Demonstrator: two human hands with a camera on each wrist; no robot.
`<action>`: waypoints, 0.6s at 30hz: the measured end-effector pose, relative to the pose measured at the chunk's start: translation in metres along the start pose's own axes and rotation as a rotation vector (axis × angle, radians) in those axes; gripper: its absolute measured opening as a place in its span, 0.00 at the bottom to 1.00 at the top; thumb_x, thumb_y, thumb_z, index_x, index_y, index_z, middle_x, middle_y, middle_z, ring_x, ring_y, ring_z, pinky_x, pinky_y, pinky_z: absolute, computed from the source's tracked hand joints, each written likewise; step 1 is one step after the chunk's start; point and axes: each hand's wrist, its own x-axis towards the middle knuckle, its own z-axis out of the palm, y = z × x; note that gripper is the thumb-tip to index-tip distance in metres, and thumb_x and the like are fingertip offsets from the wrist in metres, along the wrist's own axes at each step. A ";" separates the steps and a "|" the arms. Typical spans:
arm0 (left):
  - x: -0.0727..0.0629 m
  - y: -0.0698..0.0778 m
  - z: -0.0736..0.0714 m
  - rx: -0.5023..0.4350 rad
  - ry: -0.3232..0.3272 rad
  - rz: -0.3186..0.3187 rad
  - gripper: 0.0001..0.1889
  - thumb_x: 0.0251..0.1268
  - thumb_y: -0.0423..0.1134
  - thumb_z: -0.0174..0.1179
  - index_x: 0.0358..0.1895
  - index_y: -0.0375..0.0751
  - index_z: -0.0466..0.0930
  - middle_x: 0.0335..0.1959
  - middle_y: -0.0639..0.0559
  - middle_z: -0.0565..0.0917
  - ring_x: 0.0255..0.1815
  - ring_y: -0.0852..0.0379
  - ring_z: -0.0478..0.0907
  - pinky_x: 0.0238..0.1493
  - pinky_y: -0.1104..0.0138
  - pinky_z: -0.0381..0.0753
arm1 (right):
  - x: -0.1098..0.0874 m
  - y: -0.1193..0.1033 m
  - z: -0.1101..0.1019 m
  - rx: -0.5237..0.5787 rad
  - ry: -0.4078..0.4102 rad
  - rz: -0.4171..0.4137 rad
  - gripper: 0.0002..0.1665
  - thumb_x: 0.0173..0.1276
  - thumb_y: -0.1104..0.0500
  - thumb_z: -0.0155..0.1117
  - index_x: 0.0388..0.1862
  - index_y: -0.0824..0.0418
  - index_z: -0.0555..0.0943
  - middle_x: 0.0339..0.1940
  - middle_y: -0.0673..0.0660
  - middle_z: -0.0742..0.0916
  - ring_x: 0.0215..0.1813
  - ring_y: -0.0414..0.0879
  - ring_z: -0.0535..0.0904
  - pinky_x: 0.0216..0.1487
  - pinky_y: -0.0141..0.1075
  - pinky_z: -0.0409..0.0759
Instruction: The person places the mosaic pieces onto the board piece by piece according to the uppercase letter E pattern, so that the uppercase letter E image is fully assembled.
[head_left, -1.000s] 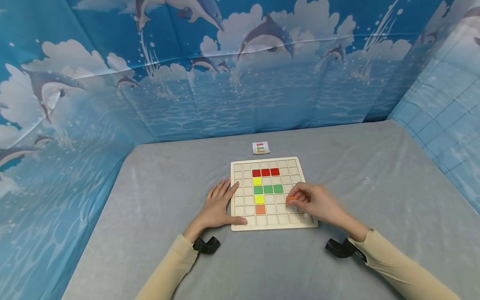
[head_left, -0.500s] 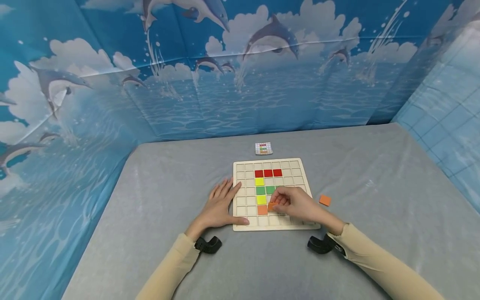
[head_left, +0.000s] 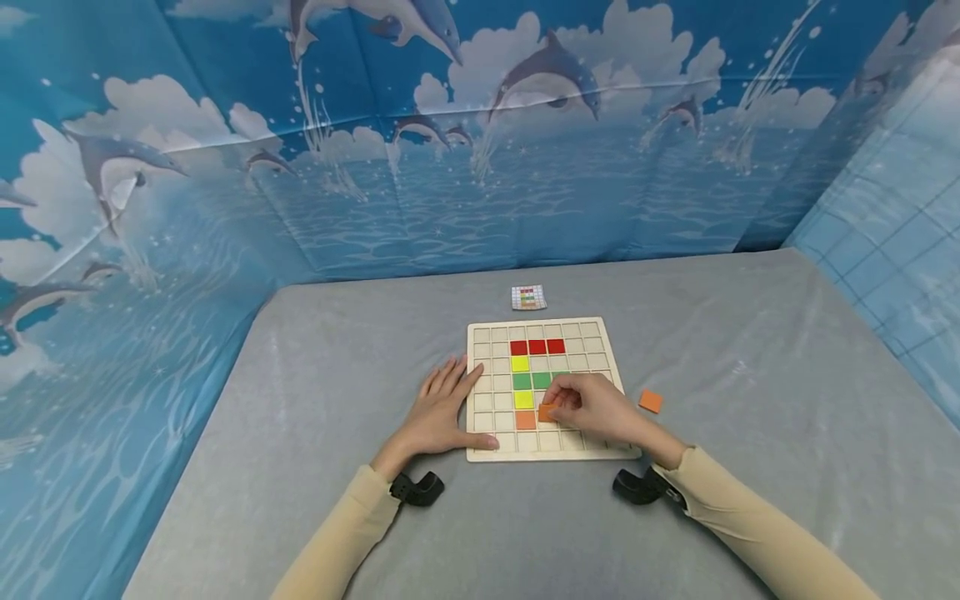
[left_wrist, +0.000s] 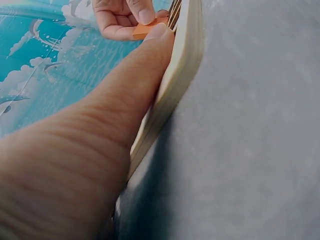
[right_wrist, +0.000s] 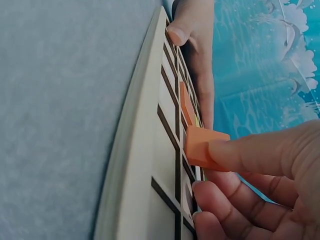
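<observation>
My right hand (head_left: 592,407) pinches an orange square tile (right_wrist: 202,148) between thumb and fingers, tilted over a cell of the wooden grid board (head_left: 495,329). Just left of it, an orange tile (head_left: 526,420) lies flat in its cell. My left hand (head_left: 435,417) rests at the board's left side with fingers spread, its thumb lying on the lower left corner. Set in the board are several red tiles (head_left: 537,347), a yellow tile (head_left: 520,363), green tiles (head_left: 522,382) and a second yellow tile (head_left: 523,400). The right hand hides some cells.
Right of the board, a loose orange tile (head_left: 650,402) lies on the grey table cover (head_left: 360,350). A small card (head_left: 528,297) printed with a coloured grid lies behind the board. A blue dolphin curtain (head_left: 450,200) hangs along the back.
My right hand has carried the orange tile leftward, from the board's right side to beside the placed orange tile. This uncovers the loose tile on the table. My left hand stays put.
</observation>
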 end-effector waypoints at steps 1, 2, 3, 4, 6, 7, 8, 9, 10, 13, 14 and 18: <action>0.000 0.001 0.000 -0.002 0.001 -0.002 0.60 0.44 0.74 0.61 0.77 0.52 0.42 0.77 0.48 0.39 0.75 0.51 0.31 0.70 0.53 0.33 | 0.000 0.000 0.000 -0.003 -0.007 0.004 0.07 0.58 0.66 0.70 0.32 0.55 0.82 0.23 0.44 0.79 0.27 0.40 0.73 0.30 0.32 0.73; 0.000 0.001 0.000 -0.002 -0.002 -0.007 0.60 0.44 0.74 0.61 0.77 0.52 0.42 0.77 0.48 0.39 0.75 0.51 0.31 0.70 0.53 0.33 | -0.001 0.000 -0.001 -0.009 -0.017 0.007 0.07 0.58 0.66 0.70 0.32 0.55 0.83 0.23 0.44 0.79 0.26 0.39 0.73 0.29 0.32 0.72; 0.000 0.002 0.000 -0.005 -0.001 -0.007 0.59 0.44 0.73 0.61 0.77 0.51 0.42 0.77 0.48 0.39 0.75 0.51 0.31 0.70 0.53 0.33 | -0.002 0.000 -0.001 -0.018 -0.026 0.009 0.06 0.58 0.65 0.70 0.32 0.54 0.83 0.23 0.43 0.79 0.26 0.39 0.72 0.29 0.32 0.72; 0.000 0.003 0.000 -0.005 -0.003 -0.009 0.59 0.44 0.73 0.61 0.77 0.51 0.42 0.77 0.47 0.39 0.75 0.51 0.31 0.70 0.53 0.33 | -0.002 0.000 0.000 -0.029 -0.034 0.012 0.06 0.58 0.64 0.71 0.32 0.54 0.83 0.23 0.43 0.79 0.25 0.39 0.72 0.28 0.32 0.71; -0.002 0.003 0.001 -0.008 -0.003 -0.007 0.59 0.44 0.73 0.61 0.77 0.50 0.43 0.77 0.47 0.40 0.75 0.50 0.32 0.70 0.52 0.34 | -0.003 -0.001 0.001 -0.062 -0.035 0.015 0.07 0.57 0.63 0.72 0.32 0.53 0.84 0.23 0.42 0.78 0.24 0.38 0.70 0.27 0.32 0.71; -0.002 0.003 0.001 -0.008 -0.001 -0.004 0.59 0.45 0.73 0.61 0.77 0.50 0.43 0.77 0.47 0.40 0.75 0.50 0.32 0.70 0.52 0.34 | -0.004 -0.001 0.001 -0.081 -0.029 0.016 0.07 0.57 0.63 0.72 0.32 0.52 0.84 0.23 0.41 0.78 0.24 0.38 0.70 0.26 0.32 0.70; -0.003 0.003 0.001 -0.008 -0.004 -0.004 0.59 0.45 0.73 0.61 0.77 0.50 0.43 0.77 0.47 0.39 0.75 0.50 0.32 0.70 0.52 0.34 | -0.004 -0.001 0.002 -0.099 -0.023 0.017 0.07 0.57 0.62 0.73 0.32 0.51 0.84 0.23 0.41 0.77 0.24 0.38 0.69 0.26 0.33 0.69; -0.003 0.003 0.001 -0.009 -0.001 -0.001 0.59 0.45 0.72 0.62 0.77 0.50 0.43 0.77 0.47 0.40 0.75 0.49 0.32 0.70 0.51 0.34 | -0.005 -0.002 0.002 -0.114 -0.016 0.018 0.06 0.56 0.61 0.73 0.32 0.51 0.85 0.23 0.42 0.77 0.24 0.38 0.69 0.25 0.33 0.69; -0.003 0.003 0.001 -0.009 -0.003 -0.003 0.59 0.45 0.72 0.61 0.77 0.50 0.43 0.77 0.47 0.39 0.75 0.50 0.32 0.70 0.52 0.34 | -0.005 -0.002 0.002 -0.133 -0.009 0.019 0.06 0.56 0.61 0.73 0.32 0.51 0.85 0.24 0.41 0.77 0.24 0.38 0.68 0.25 0.33 0.69; -0.003 0.003 0.000 -0.004 -0.008 -0.013 0.59 0.45 0.72 0.62 0.77 0.51 0.42 0.77 0.48 0.39 0.75 0.51 0.31 0.70 0.53 0.33 | -0.006 -0.002 0.003 -0.185 0.007 0.026 0.05 0.57 0.58 0.73 0.30 0.49 0.86 0.25 0.40 0.77 0.25 0.37 0.68 0.25 0.33 0.68; -0.003 0.004 0.000 -0.002 -0.010 -0.015 0.59 0.45 0.72 0.62 0.77 0.52 0.41 0.77 0.48 0.39 0.75 0.51 0.31 0.70 0.53 0.32 | -0.006 -0.003 0.003 -0.201 0.011 0.030 0.04 0.57 0.58 0.73 0.30 0.49 0.86 0.25 0.40 0.77 0.25 0.37 0.68 0.26 0.33 0.69; -0.001 0.004 -0.002 0.009 -0.013 -0.018 0.60 0.45 0.73 0.61 0.77 0.52 0.40 0.77 0.49 0.38 0.75 0.51 0.30 0.70 0.54 0.32 | -0.006 -0.005 0.002 -0.257 0.033 0.038 0.04 0.56 0.56 0.74 0.29 0.47 0.86 0.25 0.38 0.77 0.25 0.36 0.68 0.26 0.32 0.69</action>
